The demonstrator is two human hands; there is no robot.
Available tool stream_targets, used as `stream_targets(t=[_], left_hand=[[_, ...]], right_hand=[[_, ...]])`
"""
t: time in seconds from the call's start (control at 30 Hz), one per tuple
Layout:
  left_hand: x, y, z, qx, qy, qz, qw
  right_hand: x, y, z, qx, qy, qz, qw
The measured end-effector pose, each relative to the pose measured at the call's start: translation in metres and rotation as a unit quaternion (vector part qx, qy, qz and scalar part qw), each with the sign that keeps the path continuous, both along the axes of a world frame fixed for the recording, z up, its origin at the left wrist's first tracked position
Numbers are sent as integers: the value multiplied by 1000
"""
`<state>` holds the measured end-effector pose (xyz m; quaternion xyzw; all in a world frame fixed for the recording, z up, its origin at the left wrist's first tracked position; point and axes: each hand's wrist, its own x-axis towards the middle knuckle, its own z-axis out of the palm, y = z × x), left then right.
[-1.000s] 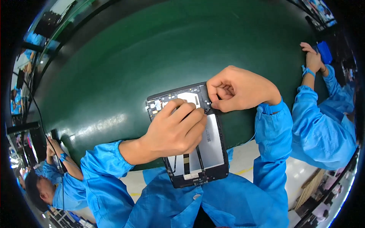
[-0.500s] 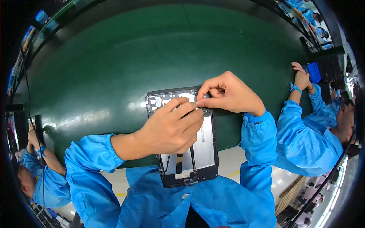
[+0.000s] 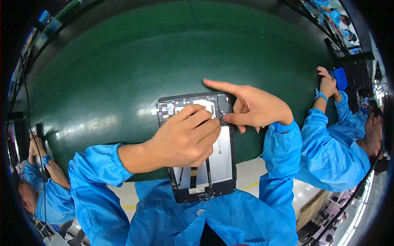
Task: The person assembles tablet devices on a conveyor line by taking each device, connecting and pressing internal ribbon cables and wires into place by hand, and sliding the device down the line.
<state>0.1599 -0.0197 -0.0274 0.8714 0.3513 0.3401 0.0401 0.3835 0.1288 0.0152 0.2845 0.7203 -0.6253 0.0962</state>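
An opened tablet [image 3: 221, 158], its inside showing a silver battery, dark ribbon cables and a board along the far end, lies over the near edge of the green table. My left hand [image 3: 180, 137] reaches across it from the left, fingers closed in a pinch above the board. What sits between those fingertips is hidden. On the right, my right hand [image 3: 258, 107] has its index finger stretched out past the tablet's far edge. Its thumb tip touches the tablet's right side by the board, and the other fingers are loosely bent with nothing seen in them.
The green table [image 3: 123, 61] spreads out beyond the tablet. At the right, a co-worker's hands [image 3: 327, 85] rest beside a blue box [image 3: 340, 78]. Another co-worker's hands [image 3: 36, 145] are at the left edge, near a hanging black cable [image 3: 30, 119].
My right hand has let its pinch go near the left fingertips and moved right, its index finger now extended. My left hand and the tablet have hardly moved.
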Motion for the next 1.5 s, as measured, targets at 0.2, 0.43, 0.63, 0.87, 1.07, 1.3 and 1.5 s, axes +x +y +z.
stream_targets(t=[0.2,0.43,0.63,0.87,1.07,1.3,1.5], left_hand=[[-2,-2,-1,1,1,-2,1000],[-1,-3,-4,-18,10,-3,1000],[-2,-3,-4,-23,17,-7,1000],[-2,-3,-3,-26,19,-8,999],[-3,-3,-4,-27,13,-8,1000],[-2,-4,-5,-24,-1,-4,1000],[-1,-2,-3,-28,0,-5,1000]], right_hand=[[-5,1,1,-67,-47,15,997],[-5,2,-2,-103,-45,3,994],[-6,2,1,-116,-59,-10,991],[-6,5,-3,-127,-48,-17,991],[-9,1,4,-119,-56,-18,991],[-7,1,1,-110,-53,-12,992],[-8,3,3,-127,-55,-25,990]])
